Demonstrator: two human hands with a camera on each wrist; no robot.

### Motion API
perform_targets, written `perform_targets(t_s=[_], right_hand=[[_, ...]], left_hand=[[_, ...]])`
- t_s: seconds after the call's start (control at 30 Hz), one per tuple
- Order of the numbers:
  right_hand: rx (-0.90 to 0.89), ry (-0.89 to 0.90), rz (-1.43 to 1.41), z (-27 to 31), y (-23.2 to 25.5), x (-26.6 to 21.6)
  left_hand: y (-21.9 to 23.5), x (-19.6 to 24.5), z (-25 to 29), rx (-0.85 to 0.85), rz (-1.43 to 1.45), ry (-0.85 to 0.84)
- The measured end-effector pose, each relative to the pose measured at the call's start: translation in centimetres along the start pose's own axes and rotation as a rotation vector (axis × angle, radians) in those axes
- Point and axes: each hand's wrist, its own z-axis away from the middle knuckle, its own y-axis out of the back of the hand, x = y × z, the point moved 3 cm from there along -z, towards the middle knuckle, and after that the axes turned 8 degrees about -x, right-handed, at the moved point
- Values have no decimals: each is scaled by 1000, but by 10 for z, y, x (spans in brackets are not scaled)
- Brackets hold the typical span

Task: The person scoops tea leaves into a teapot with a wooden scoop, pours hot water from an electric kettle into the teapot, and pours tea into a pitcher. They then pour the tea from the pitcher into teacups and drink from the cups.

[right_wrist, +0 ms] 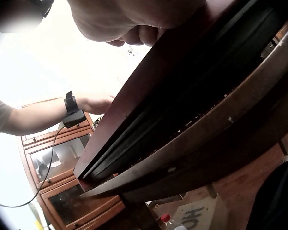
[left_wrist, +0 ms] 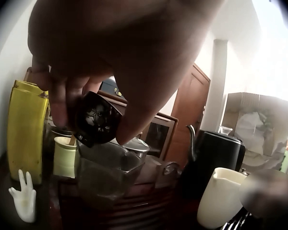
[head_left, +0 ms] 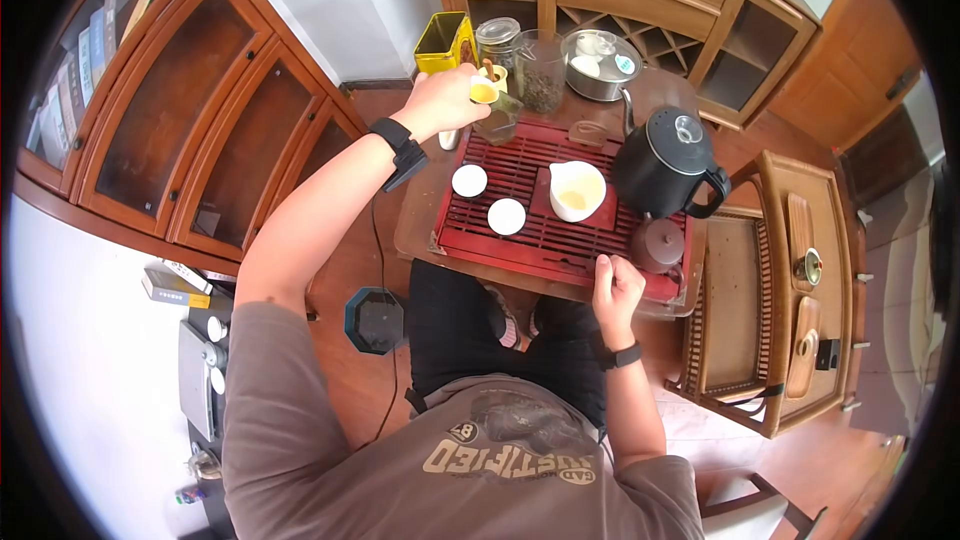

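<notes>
My left hand point(head_left: 440, 103) pinches a small cup point(head_left: 484, 95) with yellow liquid inside. Its dark, patterned outside shows in the left wrist view, above a clear angular glass vessel point(left_wrist: 105, 179). Below and to the right, two white cups point(head_left: 469, 180) stand on the red slatted tea tray point(head_left: 475, 240). A white pitcher point(head_left: 577, 180) beside them contains pale yellow liquid. My right hand point(head_left: 618, 292), fingers curled around nothing, rests at the tray's near edge, close to a brown teapot point(head_left: 659, 245).
A black kettle point(head_left: 680, 155) stands at the tray's right. Behind the tray are a yellow tin point(head_left: 443, 40), a lidded glass jar point(head_left: 498, 38), a glass container of leaves point(head_left: 542, 85) and a steel pot point(head_left: 603, 80). A white hand-shaped figure point(left_wrist: 24, 199) stands at the left.
</notes>
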Motion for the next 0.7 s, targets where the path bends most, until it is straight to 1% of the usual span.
perform_targets(t_s=[0.07, 0.1, 0.17, 0.3, 0.37, 0.4, 0.47, 0.7], right_hand=[[3, -1, 0, 0, 0, 1], [6, 5, 0, 1, 0, 2], [12, 9, -1, 0, -1, 2], [13, 22, 6, 0, 0, 2], [15, 25, 5, 0, 0, 1], [12, 22, 2, 0, 0, 1], [12, 19, 0, 0, 0, 1], [18, 35, -11, -1, 1, 1]], left_hand=[[2, 11, 2, -8, -138, 35], [-1, 10, 2, -9, -139, 34], [-3, 13, 2, 134, -260, -65], [-4, 17, 2, 166, -306, -104], [-3, 21, 4, 274, -419, -183], [-3, 21, 3, 272, -421, -185], [3, 29, 9, 348, -491, -248], [14, 43, 16, 430, -699, -283]])
